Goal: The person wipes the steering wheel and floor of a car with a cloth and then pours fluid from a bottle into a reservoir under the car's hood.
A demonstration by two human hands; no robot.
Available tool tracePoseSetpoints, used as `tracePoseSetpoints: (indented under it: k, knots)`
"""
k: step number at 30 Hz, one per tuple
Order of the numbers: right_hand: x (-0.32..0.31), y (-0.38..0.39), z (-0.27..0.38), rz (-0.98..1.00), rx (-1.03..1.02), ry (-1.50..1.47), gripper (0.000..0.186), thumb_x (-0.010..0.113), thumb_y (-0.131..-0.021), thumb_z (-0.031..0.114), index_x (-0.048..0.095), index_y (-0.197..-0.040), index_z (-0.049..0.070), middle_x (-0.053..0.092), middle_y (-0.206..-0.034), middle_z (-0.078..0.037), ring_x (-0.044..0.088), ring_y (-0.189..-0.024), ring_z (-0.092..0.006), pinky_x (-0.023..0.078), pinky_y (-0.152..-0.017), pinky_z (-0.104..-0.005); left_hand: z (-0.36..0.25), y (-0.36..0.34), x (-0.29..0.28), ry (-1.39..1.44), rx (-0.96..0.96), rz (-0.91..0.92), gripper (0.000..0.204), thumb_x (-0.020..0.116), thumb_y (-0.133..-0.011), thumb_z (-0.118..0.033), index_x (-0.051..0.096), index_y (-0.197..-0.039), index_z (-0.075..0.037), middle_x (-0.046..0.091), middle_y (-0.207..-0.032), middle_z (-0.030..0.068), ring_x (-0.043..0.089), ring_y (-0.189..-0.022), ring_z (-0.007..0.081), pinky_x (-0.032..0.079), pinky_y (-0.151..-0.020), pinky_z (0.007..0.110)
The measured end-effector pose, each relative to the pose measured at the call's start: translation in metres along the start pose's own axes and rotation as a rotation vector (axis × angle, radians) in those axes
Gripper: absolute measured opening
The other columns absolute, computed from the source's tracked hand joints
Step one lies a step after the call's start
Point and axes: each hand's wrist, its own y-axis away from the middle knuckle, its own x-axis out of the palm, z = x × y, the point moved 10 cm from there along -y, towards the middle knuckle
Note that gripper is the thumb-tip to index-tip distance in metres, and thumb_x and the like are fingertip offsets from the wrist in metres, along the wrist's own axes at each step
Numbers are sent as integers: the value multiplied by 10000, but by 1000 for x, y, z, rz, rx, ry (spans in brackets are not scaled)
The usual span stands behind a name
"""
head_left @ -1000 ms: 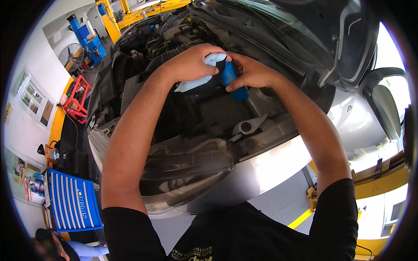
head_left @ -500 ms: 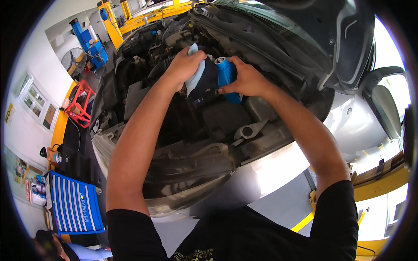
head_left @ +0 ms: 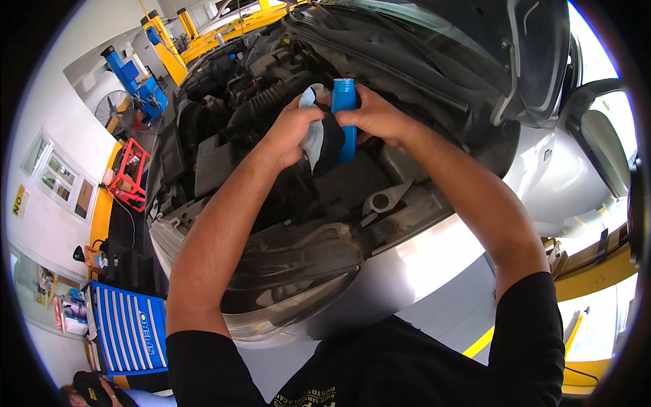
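Observation:
Over the open engine bay (head_left: 251,125) of a silver car, my left hand (head_left: 291,132) grips a cloth (head_left: 311,142), light blue on one side and black on the other. Part of the cloth hangs below my fingers. Close beside it, a blue bottle (head_left: 344,97) stands nearly upright in my right hand (head_left: 381,119), thumb across its front. The bottle's threaded neck shows no cap. Whether cloth and bottle touch, I cannot tell.
The headlight (head_left: 291,285) and fender lie nearest me, with the raised hood (head_left: 502,61) at upper right. A blue tool cabinet (head_left: 129,325), a red frame stand (head_left: 129,173) and a yellow lift (head_left: 166,51) are on the left. Another person (head_left: 95,390) appears at lower left.
The bottle has turned in my right hand, so its neck now shows from the side rather than its mouth. Both hands have come slightly closer together, and the cloth has shifted and folded over.

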Motion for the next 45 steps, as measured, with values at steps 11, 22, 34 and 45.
tracePoseSetpoints:
  k: [11, 22, 34, 45]
  knots:
    - [-9, -5, -4, 28, 17, 123, 901, 851, -688, 398, 397, -1345, -19, 593, -1186, -204, 619, -1107, -324, 576, -777, -497, -4, -2, -4, -241, 79, -1, 338, 538, -808, 11, 582, -1129, -87, 607, -988, 27, 589, -900, 134, 463, -820, 274]
    - [-18, -47, 13, -191, 89, 220, 792, 854, -663, 491, 596, -1180, -52, 636, -1139, -210, 668, -981, -288, 580, -742, -435, -51, -8, -5, -941, 504, -217, 519, 890, -665, -292, 622, -1030, -37, 673, -910, 48, 635, -817, 139, 510, -748, 302]
    - [-48, -108, 26, -236, -50, 396, 877, 655, -860, 602, 401, -1406, -34, 620, -1214, -205, 621, -1108, -293, 493, -957, -414, -103, -66, -72, -1338, 449, -445, 533, 822, -615, -318, 715, -1048, -26, 731, -915, 174, 717, -851, 301, 547, -807, 360]
    - [-65, -94, 20, -315, -280, 524, 525, 631, -927, 337, 501, -1279, -30, 668, -1121, -206, 673, -1019, -323, 519, -884, -400, -42, -160, -126, -1781, 153, -401, 486, 803, -664, -305, 689, -1096, -115, 697, -1104, 131, 674, -1042, 320, 551, -887, 437]
